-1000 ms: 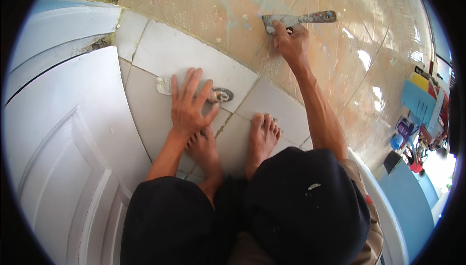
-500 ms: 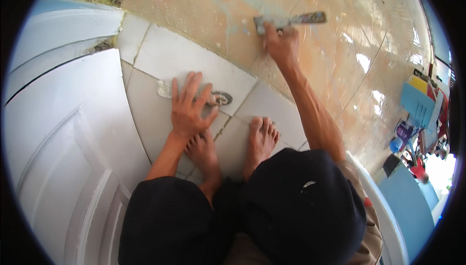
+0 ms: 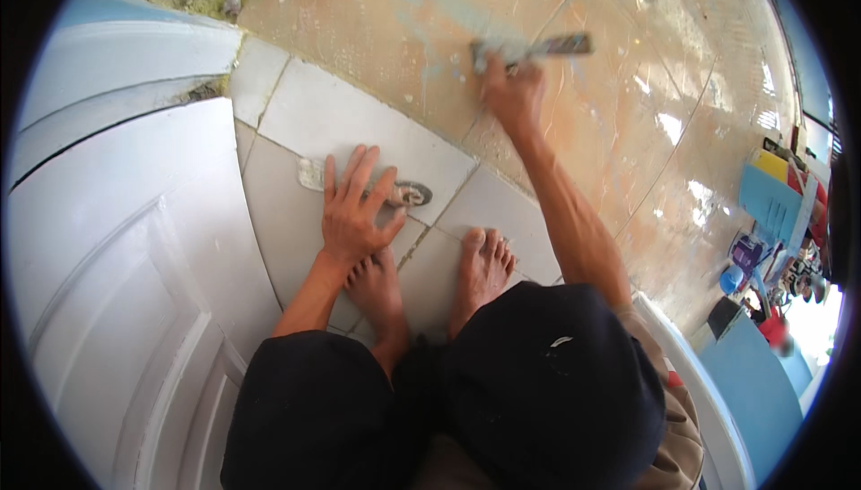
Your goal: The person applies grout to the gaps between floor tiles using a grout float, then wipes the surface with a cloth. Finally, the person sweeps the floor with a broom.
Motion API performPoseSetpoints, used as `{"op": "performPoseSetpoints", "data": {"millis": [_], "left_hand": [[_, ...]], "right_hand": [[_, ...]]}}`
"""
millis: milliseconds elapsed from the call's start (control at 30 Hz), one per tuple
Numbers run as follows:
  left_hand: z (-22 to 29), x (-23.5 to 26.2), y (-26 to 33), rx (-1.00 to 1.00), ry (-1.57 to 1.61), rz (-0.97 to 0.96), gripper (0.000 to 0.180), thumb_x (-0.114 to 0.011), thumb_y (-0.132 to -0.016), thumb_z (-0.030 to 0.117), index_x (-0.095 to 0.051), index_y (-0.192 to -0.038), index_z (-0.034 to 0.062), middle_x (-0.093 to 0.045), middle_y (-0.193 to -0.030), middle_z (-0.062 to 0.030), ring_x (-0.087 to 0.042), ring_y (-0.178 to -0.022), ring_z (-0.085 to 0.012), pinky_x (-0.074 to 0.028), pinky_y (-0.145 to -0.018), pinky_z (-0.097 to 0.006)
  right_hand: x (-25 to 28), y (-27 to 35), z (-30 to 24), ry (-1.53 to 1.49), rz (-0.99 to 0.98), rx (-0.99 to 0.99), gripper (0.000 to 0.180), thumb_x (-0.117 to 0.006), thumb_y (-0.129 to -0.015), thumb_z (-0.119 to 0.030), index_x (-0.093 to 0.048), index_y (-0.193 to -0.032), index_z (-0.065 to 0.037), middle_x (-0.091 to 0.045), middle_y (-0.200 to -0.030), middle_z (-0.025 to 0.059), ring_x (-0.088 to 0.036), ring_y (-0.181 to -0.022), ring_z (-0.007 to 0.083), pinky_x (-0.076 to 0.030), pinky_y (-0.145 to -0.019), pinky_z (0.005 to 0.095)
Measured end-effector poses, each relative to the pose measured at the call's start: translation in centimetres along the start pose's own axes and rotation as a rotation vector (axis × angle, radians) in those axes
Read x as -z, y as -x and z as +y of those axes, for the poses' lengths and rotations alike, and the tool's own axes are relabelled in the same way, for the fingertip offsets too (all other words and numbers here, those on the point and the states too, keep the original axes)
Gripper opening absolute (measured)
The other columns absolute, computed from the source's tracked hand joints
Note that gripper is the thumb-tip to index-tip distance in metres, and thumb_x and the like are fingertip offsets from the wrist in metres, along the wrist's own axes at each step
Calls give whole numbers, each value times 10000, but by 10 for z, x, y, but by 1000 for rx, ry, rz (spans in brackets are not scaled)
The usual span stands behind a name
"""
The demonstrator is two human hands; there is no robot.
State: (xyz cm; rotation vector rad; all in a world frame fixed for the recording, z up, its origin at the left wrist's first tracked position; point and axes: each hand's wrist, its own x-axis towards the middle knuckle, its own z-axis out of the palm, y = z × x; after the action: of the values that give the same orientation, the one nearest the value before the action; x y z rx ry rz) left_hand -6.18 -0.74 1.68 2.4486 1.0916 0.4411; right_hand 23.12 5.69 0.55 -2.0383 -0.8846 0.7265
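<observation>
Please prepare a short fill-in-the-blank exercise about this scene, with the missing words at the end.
1. The right hand grips a scraper whose handle points toward the picture's ____ edge.
2. The left hand covers part of a second scraper, whose blade shows to the ____ of the fingers.
3. The feet wear no shoes: they are ____.
4. The panelled door is painted ____.

Missing words: right; left; bare; white.

black legwear (image 3: 547, 409) (pale streak (image 3: 561, 342) on it) | khaki-brown garment (image 3: 679, 432), red patch (image 3: 674, 379) | bare feet (image 3: 482, 273)
</observation>
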Motion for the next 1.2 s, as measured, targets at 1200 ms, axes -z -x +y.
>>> {"op": "performPoseSetpoints", "data": {"millis": [1200], "left_hand": [[-12, 20, -19, -258, -175, -128, 457, -752, -856, 211, -678, -1307, 213, -599, -1303, -34, -503, -1362, -278, -228, -1236, -662]], "right_hand": [[3, 44, 10, 150, -266, 429, 354, -731, -915, -225, -684, -752, 86, -660, -661, 259, -681, -574, 353, -502, -552, 452]]}}
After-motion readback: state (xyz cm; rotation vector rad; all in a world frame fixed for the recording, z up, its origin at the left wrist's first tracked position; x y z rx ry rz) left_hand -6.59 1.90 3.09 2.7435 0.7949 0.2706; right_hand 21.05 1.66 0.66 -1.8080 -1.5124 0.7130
